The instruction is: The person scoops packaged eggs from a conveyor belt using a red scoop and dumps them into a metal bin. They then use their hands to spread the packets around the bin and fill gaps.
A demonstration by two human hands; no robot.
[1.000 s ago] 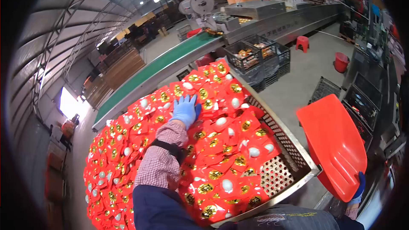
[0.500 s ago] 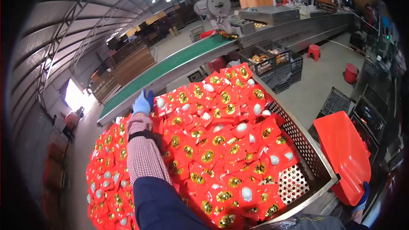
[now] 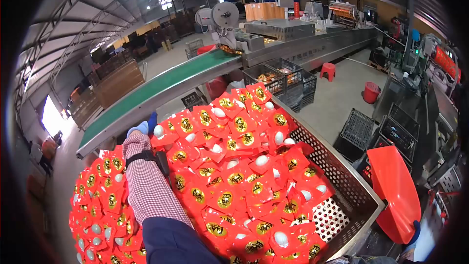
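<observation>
My left hand (image 3: 141, 127), in a blue glove, reaches to the far end of the heaped red packets (image 3: 234, 178); its fingers are largely hidden. The packets carry gold prints with dark characters, and pale egg-shaped items show through some of them. They fill a perforated metal bin (image 3: 337, 181), with holes showing in its bare right corner. A second heap of similar packets (image 3: 100, 220) lies left of my forearm. At the lower right, my right hand (image 3: 415, 236), in a dark blue glove and partly cut off, grips the edge of a red plastic scoop (image 3: 396, 190).
A green conveyor belt (image 3: 161, 88) runs beyond the bin toward a machine with reels (image 3: 224, 15). Black crates (image 3: 293, 85) stand behind the bin, others (image 3: 356, 132) at the right. A red stool (image 3: 328, 71) and red bucket (image 3: 371, 92) are on the floor.
The view has turned right, so bin, belt and hand sit further left in the picture. My left hand has sunk lower at the heap's far end. My right hand stays on the scoop.
</observation>
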